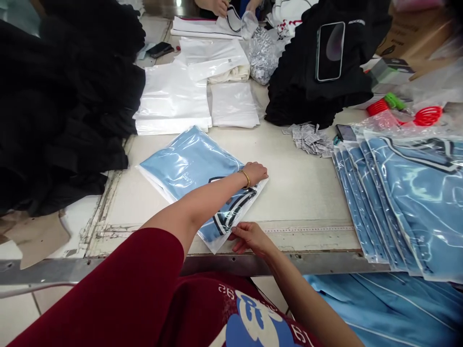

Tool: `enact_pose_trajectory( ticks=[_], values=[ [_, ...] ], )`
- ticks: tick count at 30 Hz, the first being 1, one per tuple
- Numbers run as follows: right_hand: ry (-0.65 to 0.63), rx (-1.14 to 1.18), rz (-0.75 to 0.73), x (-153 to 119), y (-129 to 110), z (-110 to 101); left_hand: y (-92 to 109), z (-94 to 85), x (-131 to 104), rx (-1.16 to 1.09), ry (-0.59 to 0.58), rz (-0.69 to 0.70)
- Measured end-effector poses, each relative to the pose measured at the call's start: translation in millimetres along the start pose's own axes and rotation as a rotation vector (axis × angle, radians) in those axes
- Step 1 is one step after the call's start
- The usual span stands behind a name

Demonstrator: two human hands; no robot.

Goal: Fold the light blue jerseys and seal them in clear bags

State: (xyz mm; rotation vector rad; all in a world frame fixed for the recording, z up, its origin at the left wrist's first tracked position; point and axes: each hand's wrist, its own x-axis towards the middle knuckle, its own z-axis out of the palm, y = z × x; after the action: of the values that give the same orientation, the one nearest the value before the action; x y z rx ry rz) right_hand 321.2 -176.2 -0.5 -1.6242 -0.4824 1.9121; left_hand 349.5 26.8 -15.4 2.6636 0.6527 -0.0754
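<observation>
A light blue garment sealed in a clear plastic bag [188,166] lies flat on the white table [300,188]. My left hand [255,172], with a gold bracelet at the wrist, presses down on the bag's right edge. My right hand [248,237] pinches the bag's near corner at the table's front edge. Both hands touch the same bag.
Several bagged blue garments [401,202] are stacked at the right. Empty white bags [172,99] and folded whites lie beyond. Black clothing piles [65,101] rise left and at back right, one bearing a phone [330,50]. Small packets [311,139] lie nearby. Another person's hands [219,6] work at the far edge.
</observation>
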Motion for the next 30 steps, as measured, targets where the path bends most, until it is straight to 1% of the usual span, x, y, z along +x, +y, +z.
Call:
enact_pose_trajectory(
  ticks=[5, 8, 10, 12, 13, 15, 16, 17, 18, 19, 20, 21, 22, 23, 24, 25, 26, 28, 30],
  values=[
    [-0.100, -0.046, 0.043, -2, 12, 3, 2, 1.8, 3, -0.014, 0.055, -0.055],
    [-0.095, -0.059, 0.049, -1, 17, 7, 2, -3.4, 1, -0.033, 0.092, -0.070],
    [-0.084, -0.067, 0.043, -1, 16, 5, -2, -9.7, -8, -0.050, 0.110, -0.059],
    [-0.068, -0.078, 0.030, -4, 12, -4, -11, -17.1, -23, -0.056, 0.123, -0.035],
    [-0.061, -0.087, 0.024, -7, 9, -13, -18, -20.4, -33, -0.048, 0.129, -0.028],
    [-0.024, -0.137, 0.017, -18, 3, -38, -31, -24.3, -56, -0.008, 0.150, -0.027],
    [0.025, -0.195, 0.016, -24, 0, -53, -37, -24.2, -66, 0.020, 0.162, -0.034],
    [0.116, -0.288, 0.003, -30, -4, -67, -41, -22.6, -76, 0.049, 0.174, -0.044],
    [0.260, -0.411, -0.038, -35, -8, -79, -43, -19.5, -84, 0.074, 0.183, -0.050],
    [0.452, -0.551, -0.115, -38, -12, -88, -44, -15.5, -90, 0.093, 0.191, -0.051],
    [0.659, -0.699, -0.222, -38, -15, -93, -43, -10.9, -94, 0.108, 0.201, -0.058],
    [0.845, -0.843, -0.351, -36, -18, -93, -40, -6.1, -96, 0.117, 0.217, -0.072],
    [0.977, -0.979, -0.483, -30, -19, -88, -36, -1.7, -97, 0.122, 0.239, -0.094],
    [1.037, -1.106, -0.598, -22, -19, -80, -32, 2.2, -96, 0.122, 0.265, -0.122],
    [1.034, -1.226, -0.677, -12, -17, -69, -28, 5.3, -95, 0.119, 0.289, -0.155],
    [0.993, -1.339, -0.723, -2, -13, -59, -25, 7.8, -95, 0.110, 0.309, -0.189],
    [0.945, -1.433, -0.743, 8, -9, -49, -23, 9.8, -95, 0.098, 0.321, -0.217],
    [0.906, -1.537, -0.741, 24, 2, -37, -23, 12.9, -96, 0.061, 0.332, -0.251],
    [0.917, -1.577, -0.733, 35, 11, -38, -26, 15.7, -99, 0.016, 0.342, -0.257]
  ],
)
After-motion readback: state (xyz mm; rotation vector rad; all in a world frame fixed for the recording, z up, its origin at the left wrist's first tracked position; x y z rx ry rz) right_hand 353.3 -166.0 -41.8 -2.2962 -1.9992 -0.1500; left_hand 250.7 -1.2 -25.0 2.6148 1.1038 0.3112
